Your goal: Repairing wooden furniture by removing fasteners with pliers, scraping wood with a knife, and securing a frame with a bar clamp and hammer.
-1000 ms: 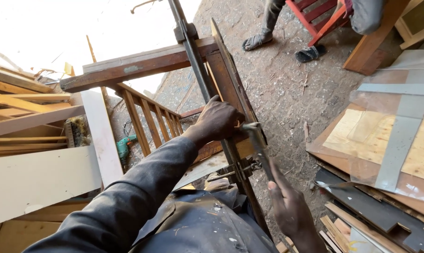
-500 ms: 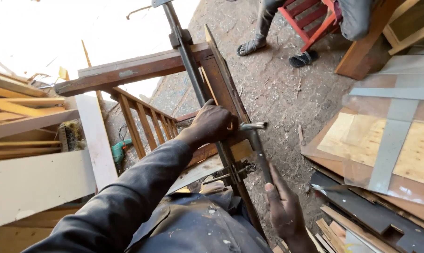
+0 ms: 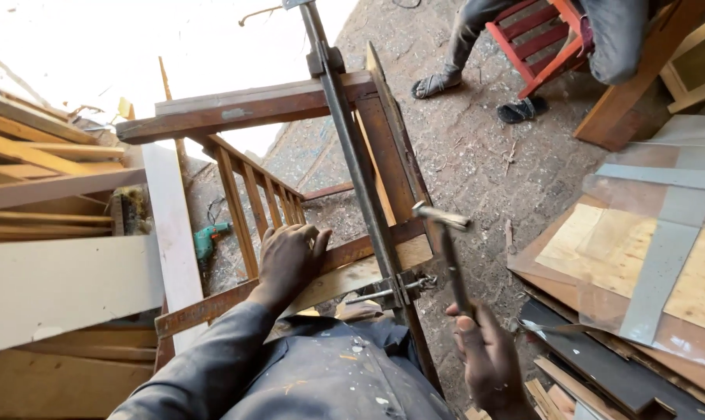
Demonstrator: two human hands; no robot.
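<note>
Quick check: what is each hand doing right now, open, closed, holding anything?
Left hand: open, fingers spread, pressed flat on the wooden frame.
Right hand: closed around the handle of a hammer, head raised beside the bar clamp.

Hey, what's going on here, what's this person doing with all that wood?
A person is working on a brown wooden frame with slats, clamped lengthwise by a long metal bar clamp. The left hand presses flat on the frame's near rail. The right hand grips a hammer, its head raised beside the frame's side piece. A green power drill lies on the ground below, and another person sits on a red stool nearby.
</note>
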